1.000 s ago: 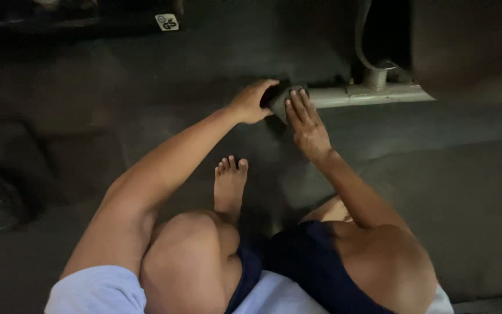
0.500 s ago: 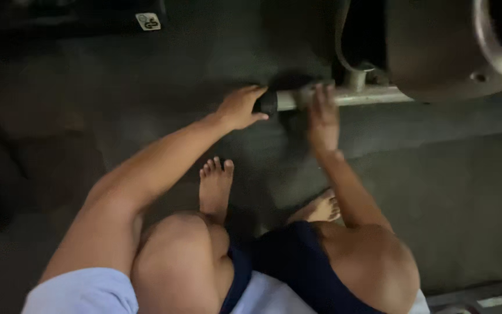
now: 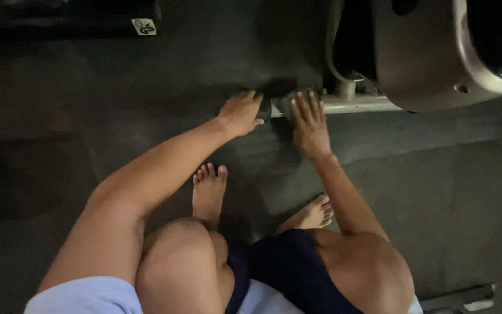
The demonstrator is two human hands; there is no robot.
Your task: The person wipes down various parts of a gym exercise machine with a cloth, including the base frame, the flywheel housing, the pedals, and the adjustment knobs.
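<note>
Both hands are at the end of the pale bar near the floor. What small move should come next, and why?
Probably wipe the grey cloth a little further along the pale bar. The right hand lies flat on the cloth on the bar, while the left hand holds the dark cap at the bar's end.

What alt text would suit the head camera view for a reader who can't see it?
A squatting, barefoot person grips the dark end cap of a pale metal bar with the left hand; the right hand lies on the bar beside it. Dim floor below, curved metal housing above.
</note>
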